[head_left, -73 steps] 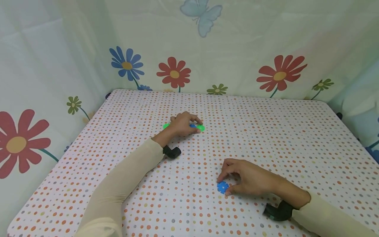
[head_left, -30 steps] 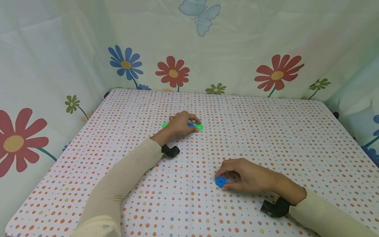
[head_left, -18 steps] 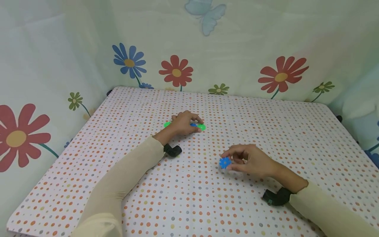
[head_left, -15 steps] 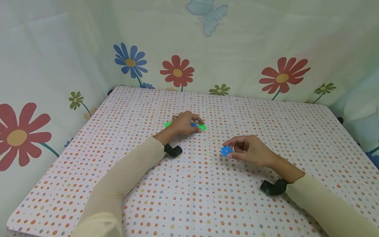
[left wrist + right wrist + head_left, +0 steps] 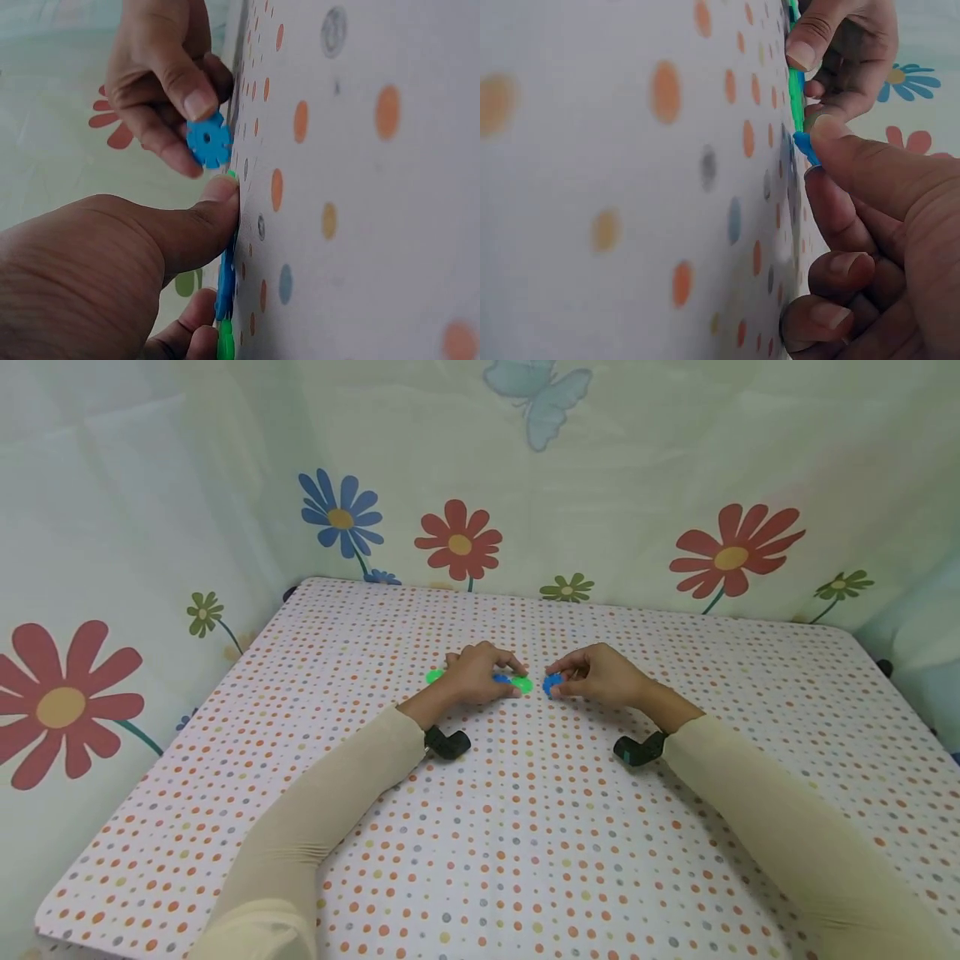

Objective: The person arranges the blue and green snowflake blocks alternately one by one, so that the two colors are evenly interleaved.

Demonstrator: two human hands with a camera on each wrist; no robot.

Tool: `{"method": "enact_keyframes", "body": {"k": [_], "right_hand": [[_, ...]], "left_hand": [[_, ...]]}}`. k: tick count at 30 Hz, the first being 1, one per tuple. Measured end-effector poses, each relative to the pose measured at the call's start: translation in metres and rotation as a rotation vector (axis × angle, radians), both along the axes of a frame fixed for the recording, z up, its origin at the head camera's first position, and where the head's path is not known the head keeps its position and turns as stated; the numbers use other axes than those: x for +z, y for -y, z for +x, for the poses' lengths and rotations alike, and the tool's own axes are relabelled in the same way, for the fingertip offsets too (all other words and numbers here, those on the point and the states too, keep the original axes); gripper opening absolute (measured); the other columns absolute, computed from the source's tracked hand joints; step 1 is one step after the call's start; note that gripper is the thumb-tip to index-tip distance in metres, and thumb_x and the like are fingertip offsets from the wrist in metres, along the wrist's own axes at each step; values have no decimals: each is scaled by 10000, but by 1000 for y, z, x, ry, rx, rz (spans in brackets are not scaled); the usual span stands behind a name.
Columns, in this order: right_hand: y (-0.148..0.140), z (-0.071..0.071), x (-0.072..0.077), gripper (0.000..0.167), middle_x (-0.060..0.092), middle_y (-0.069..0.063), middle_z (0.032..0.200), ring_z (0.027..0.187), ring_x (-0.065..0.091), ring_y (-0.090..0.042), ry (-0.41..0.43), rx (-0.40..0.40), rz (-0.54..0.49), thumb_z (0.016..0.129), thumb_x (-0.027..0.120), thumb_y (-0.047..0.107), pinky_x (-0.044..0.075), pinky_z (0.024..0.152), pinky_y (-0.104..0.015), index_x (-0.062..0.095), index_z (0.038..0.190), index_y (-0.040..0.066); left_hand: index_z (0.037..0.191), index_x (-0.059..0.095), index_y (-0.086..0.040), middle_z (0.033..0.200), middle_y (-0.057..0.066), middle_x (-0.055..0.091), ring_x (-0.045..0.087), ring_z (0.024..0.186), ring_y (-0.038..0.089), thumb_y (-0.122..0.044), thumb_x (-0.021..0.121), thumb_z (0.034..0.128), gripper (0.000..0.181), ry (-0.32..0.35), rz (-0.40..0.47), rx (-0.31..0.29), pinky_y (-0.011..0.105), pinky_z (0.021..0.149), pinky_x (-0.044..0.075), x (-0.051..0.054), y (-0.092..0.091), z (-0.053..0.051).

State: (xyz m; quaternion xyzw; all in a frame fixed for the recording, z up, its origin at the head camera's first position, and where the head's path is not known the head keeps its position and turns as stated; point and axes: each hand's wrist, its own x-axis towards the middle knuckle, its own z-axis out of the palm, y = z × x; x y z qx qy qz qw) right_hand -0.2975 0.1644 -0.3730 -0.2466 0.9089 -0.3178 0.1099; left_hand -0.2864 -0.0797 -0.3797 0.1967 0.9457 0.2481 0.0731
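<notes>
Near the table's far middle lies a row of interlocking notched discs. A green disc (image 5: 522,684) ends the row on the right, a blue disc (image 5: 502,678) joins it, and another green disc (image 5: 434,676) shows at the left; the stretch between is hidden under my left hand (image 5: 472,677). That hand pinches the right-end green disc between thumb and finger. My right hand (image 5: 606,675) pinches a loose blue notched disc (image 5: 552,683), held tilted just right of the green one. In the right wrist view the loose blue disc (image 5: 805,147) is very close to the green disc's edge (image 5: 796,101); contact is unclear.
A dotted cloth covers the table (image 5: 480,827). Behind it hangs a flower-printed curtain (image 5: 615,460). Each wrist wears a black camera, the left one (image 5: 448,744) and the right one (image 5: 637,750) both close above the cloth.
My right hand has lifted the blue disc from the near part of the table and carried it away from me to the row's right end, tilting it. My left hand stays put.
</notes>
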Motion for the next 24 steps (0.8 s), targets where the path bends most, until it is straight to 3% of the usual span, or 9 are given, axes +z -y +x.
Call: {"method": "enact_keyframes", "body": {"k": [5, 13, 24], "right_hand": [[5, -5, 3, 323, 694, -77, 940, 764, 633, -174, -18, -13, 29, 854, 784, 229, 504, 670, -292, 737, 1143, 94], [11, -6, 6, 318, 673, -80, 900, 699, 581, -174, -22, -14, 53, 847, 791, 221, 469, 612, -274, 738, 1126, 78], [16, -5, 4, 344, 674, -129, 1042, 722, 598, -168, -5, 11, 60, 864, 774, 224, 485, 674, -303, 714, 1159, 58]], "left_hand": [[1175, 710, -337, 1353, -51, 591, 524, 1244, 240, -403, 740, 876, 308, -5, 4, -15, 544, 953, 296, 0, -5, -1], [1163, 725, -322, 1330, -45, 612, 523, 1227, 235, -394, 754, 865, 307, -12, 21, -7, 544, 956, 292, -1, -5, -3], [1138, 733, -317, 1352, -42, 598, 531, 1244, 236, -394, 753, 866, 284, -10, 20, 7, 528, 947, 305, -1, 0, -1]]}}
